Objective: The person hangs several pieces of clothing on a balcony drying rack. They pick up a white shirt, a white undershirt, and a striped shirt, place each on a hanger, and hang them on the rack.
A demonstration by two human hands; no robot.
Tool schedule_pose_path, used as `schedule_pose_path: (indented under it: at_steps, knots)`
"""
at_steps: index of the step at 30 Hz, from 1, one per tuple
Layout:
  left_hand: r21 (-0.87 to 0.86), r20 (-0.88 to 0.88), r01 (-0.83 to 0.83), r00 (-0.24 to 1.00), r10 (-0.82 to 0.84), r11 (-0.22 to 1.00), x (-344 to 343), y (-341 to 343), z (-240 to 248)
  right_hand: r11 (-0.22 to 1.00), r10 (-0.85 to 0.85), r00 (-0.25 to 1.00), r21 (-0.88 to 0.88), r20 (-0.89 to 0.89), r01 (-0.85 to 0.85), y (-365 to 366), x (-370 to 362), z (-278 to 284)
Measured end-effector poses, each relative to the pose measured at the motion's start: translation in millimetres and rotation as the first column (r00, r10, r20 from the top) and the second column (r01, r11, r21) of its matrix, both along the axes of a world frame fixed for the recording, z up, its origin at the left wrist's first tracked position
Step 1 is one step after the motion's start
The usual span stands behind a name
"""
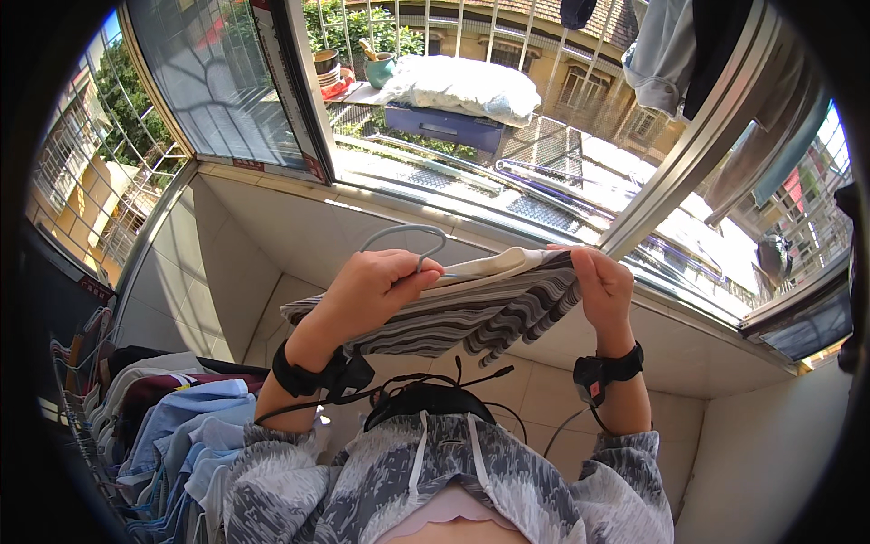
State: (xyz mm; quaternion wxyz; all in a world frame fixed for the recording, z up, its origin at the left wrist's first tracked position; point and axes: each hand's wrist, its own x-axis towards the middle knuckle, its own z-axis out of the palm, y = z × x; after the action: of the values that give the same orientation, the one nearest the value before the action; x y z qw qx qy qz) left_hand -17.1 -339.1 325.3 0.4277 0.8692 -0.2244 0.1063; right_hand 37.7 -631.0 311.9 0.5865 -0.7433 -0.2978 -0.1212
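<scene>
A striped garment in grey, brown and white, with a pale collar band, hangs between my hands in front of me. My left hand is closed on a grey clothes hanger just below its hook, and the hanger's lower part goes into the garment. My right hand pinches the garment's far right shoulder edge, thumb toward me and fingers behind the cloth. Both wrists carry black straps with small devices.
At lower left, several shirts hang on a rack. An open window with metal bars lies ahead; its ledge holds a green pot, a white plastic-wrapped bundle and a purple box. Clothes hang at upper right.
</scene>
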Motion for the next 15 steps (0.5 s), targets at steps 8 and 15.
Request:
schedule_pose_path:
  at_steps: [8, 15]
  knots:
    - [-0.306, -0.043, -0.167, 0.986, 0.161, 0.937, -28, 14, 26, 0.983, 0.084, 0.993, 0.154, 0.085, -0.097, -25, -2, -4]
    - [-0.272, 0.045, -0.147, 0.985, 0.165, 0.951, -34, 27, 44, 0.997, 0.058, 0.989, 0.052, -0.133, -0.052, -49, 10, -45]
